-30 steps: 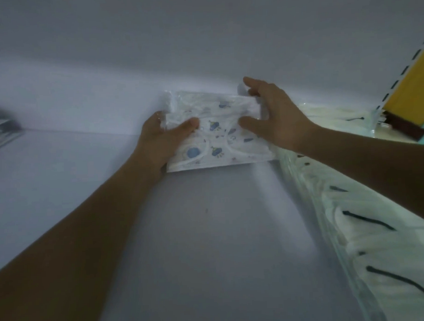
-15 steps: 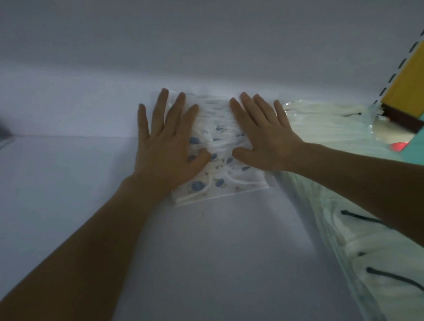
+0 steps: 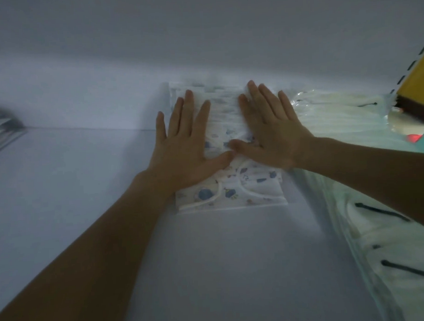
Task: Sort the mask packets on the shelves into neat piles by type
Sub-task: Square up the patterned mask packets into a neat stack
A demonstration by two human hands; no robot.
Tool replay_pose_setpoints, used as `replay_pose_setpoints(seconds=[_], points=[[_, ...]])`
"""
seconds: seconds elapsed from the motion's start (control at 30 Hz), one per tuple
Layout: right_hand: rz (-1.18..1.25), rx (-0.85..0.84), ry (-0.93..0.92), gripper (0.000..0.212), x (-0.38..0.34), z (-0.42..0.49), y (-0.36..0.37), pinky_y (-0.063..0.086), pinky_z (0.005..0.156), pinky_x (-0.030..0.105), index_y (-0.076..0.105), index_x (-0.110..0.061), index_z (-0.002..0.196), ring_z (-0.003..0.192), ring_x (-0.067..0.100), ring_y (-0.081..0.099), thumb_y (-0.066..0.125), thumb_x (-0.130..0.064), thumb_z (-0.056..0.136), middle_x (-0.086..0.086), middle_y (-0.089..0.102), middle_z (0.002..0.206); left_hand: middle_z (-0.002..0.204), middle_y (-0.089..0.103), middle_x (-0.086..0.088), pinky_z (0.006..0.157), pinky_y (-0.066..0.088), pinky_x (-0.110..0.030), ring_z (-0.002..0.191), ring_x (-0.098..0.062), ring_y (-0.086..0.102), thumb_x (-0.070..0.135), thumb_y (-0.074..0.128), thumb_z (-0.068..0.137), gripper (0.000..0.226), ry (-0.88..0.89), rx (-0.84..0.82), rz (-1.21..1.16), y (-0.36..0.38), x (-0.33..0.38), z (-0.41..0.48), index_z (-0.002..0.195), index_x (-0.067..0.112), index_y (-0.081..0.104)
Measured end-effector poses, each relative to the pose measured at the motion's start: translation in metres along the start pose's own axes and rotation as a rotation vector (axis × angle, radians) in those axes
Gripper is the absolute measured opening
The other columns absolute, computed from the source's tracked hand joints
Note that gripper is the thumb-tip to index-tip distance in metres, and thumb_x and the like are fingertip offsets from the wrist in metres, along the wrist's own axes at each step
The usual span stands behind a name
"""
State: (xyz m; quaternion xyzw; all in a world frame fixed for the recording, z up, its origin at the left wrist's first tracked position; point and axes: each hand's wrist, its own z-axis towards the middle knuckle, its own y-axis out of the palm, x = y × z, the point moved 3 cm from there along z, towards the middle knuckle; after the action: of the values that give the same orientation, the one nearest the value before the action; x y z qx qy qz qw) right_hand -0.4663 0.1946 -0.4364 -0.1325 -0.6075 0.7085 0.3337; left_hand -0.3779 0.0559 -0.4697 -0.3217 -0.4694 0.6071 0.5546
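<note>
Left hand (image 3: 184, 147) and right hand (image 3: 270, 134): both flat, fingers straight and slightly spread, palms pressing down on the printed packets (image 3: 231, 191). Neither hand grips anything. Your thumb tips meet between the palms. The pile lies under both hands on the shelf (image 3: 210, 268): far edge at your fingertips by the back wall, near edge showing below your wrists. Cream packets (image 3: 336, 112) lie just beside your right hand.

Handling, judged: light, soft, springy masks in slick film. The pile will likely slide or fan out if pushed from one side. Press from above; to shift it, take both side edges at once.

Versus one second ago: you held the side edges with curled fingers. Half a second ago your palms were flat with thumbs apart. Now the thumbs touch.
</note>
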Motion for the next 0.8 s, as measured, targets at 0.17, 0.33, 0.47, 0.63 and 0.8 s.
replay_pose_setpoints(seconds=[0.17,0.33,0.47,0.63,0.8], points=[[0.047,-0.088,-0.022,0.093,-0.008,-0.007,0.005,-0.017,0.112,0.035,-0.009,-0.022,0.149,0.143,0.021,-0.020,-0.001,-0.069,0.069,0.005,-0.023,0.155,0.154,-0.026,-0.003,0.112,-0.013,-0.047,0.143,-0.018,-0.020,0.077,-0.007,0.059,0.101,0.073,-0.035,0.057,0.001,0.005,-0.004,0.148,0.030,-0.007],[0.076,-0.021,-0.032,0.093,-0.004,-0.007,-0.003,-0.017,0.110,0.034,-0.008,-0.025,0.149,0.144,0.022,-0.017,-0.005,-0.069,0.066,0.006,-0.019,0.156,0.153,-0.028,-0.003,0.111,-0.018,-0.042,0.141,-0.017,-0.024,0.074,-0.005,0.062,0.101,0.036,-0.050,0.040,-0.006,-0.005,-0.006,0.147,0.022,-0.016],[0.086,-0.130,-0.023,0.088,-0.007,-0.012,0.003,-0.015,0.113,0.035,-0.007,-0.027,0.149,0.143,0.020,-0.018,0.005,-0.069,0.072,0.003,-0.022,0.155,0.152,-0.031,-0.003,0.110,-0.019,-0.042,0.140,-0.016,-0.026,0.077,-0.004,0.060,0.102,0.051,-0.121,0.041,-0.002,-0.007,-0.010,0.148,0.025,-0.014],[0.129,-0.114,0.054,0.071,0.005,0.000,0.001,-0.013,0.114,0.036,-0.010,-0.024,0.149,0.143,0.017,-0.018,0.025,-0.055,0.095,0.000,-0.021,0.156,0.156,-0.018,-0.006,0.114,-0.006,-0.033,0.144,-0.020,-0.013,0.057,0.032,0.093,0.072,-0.255,0.028,-0.481,-0.009,-0.015,-0.004,0.149,0.028,-0.002],[0.174,-0.095,0.035,0.071,0.004,0.002,-0.002,-0.013,0.113,0.035,-0.004,-0.024,0.149,0.144,0.018,-0.016,0.025,-0.057,0.094,0.002,-0.019,0.156,0.155,0.017,-0.004,0.117,0.013,-0.032,0.140,-0.013,0.022,0.032,0.041,0.098,0.060,-0.341,0.067,-0.883,-0.005,-0.031,0.005,0.150,0.021,0.013]])
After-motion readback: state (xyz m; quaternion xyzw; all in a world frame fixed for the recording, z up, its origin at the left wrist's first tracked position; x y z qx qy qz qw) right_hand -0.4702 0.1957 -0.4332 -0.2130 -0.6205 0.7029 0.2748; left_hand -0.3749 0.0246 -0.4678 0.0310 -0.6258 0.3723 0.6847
